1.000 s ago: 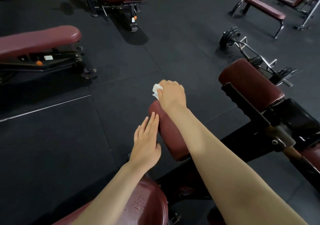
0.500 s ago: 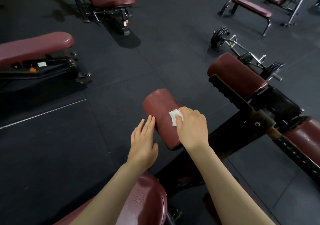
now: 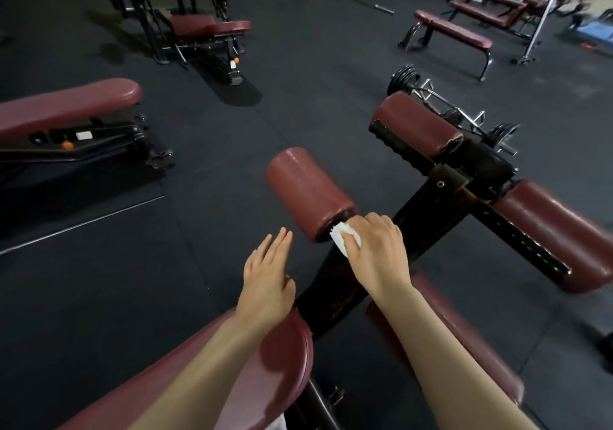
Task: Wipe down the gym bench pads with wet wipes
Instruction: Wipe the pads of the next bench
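Head view: seat pad (image 3: 275, 363) nearest, under the left forearm. Left hand (image 3: 267, 283) flat, fingers straight, holding nothing, just short of the roller (image 3: 308, 190). Right hand (image 3: 378, 257) pinches the wipe (image 3: 340, 240) against the roller's near end. Beyond the roller, a barbell (image 3: 441, 101) on the floor.

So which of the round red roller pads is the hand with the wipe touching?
The nearest dark red roller pad, at its near end; the right hand presses the white wipe there. The other rollers sit farther right, untouched.
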